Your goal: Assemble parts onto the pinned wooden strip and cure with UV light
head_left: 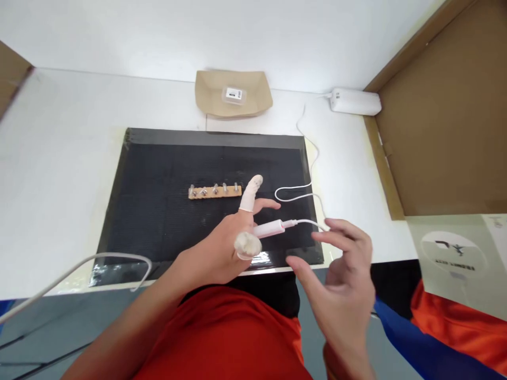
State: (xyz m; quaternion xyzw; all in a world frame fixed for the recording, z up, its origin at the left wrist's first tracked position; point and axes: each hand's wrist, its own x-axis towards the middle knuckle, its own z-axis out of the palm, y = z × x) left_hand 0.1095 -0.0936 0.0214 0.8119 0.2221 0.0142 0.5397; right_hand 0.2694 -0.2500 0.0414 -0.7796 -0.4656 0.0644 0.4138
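Note:
My left hand (pixel 225 245) lies over the front of the black mat (pixel 158 211), with white finger cots on its thumb and forefinger. Its forefinger points toward a small wooden strip (pixel 214 192) studded with several metal screws. A pink pen-shaped tool (pixel 270 228) with a white cable (pixel 304 184) rests in this hand's fingers. My right hand (pixel 340 274) hovers just right of the tool, fingers spread and holding nothing, near the cable at the mat's front right corner.
A brown paper tray (pixel 206 97) holding a small clear packet (pixel 233 95) stands behind the mat. A white power adapter (pixel 354 101) lies at the back right beside a cardboard box (pixel 443 116). A printed sheet (pixel 455 258) lies right. A grey cable (pixel 99 261) curves at the front left.

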